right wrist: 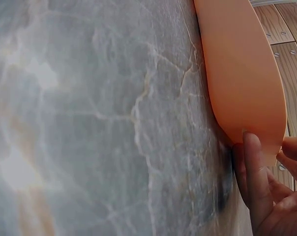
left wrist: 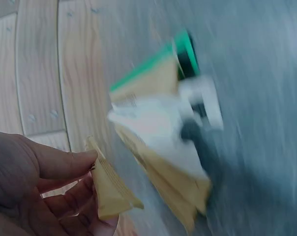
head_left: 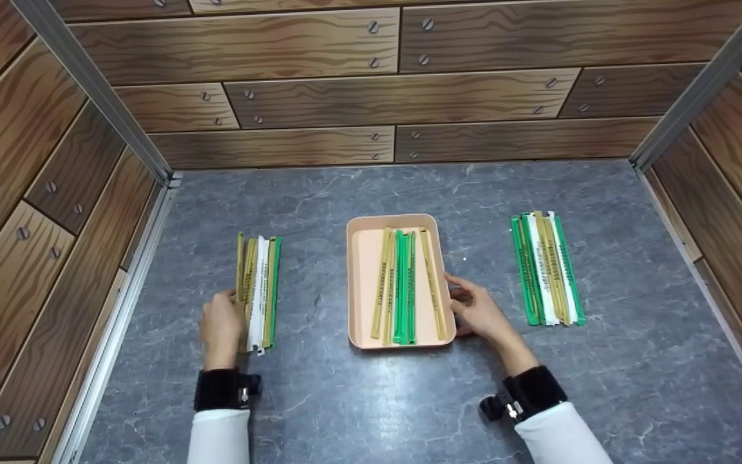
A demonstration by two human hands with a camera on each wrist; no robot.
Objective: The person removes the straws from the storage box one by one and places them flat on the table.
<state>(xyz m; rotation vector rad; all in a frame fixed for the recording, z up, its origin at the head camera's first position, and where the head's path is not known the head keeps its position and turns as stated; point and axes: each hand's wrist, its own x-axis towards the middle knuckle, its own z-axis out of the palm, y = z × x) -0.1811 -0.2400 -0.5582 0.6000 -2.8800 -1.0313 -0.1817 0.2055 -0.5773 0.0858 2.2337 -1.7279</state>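
In the head view, my left hand (head_left: 221, 325) is at the left edge of the left bundle of slim paper stick packets (head_left: 259, 293). Its thumb and fingers pinch one yellow-brown stick packet (left wrist: 108, 187), apart from the others in the left wrist view. My right hand (head_left: 484, 312) rests against the right side of a shallow peach tray (head_left: 359, 283). One of its fingers (right wrist: 255, 167) lies along the tray's outer wall, another near the rim. Several yellow-brown packets (head_left: 382, 283) and green packets (head_left: 404, 283) lie lengthwise in the tray.
A second bundle of green, white and yellow-brown packets (head_left: 546, 267) lies right of the tray. All stand on a grey marbled table (head_left: 371, 406). Wood-patterned walls (head_left: 313, 103) enclose its back and both sides, with a metal rail (head_left: 113, 328) along the left edge.
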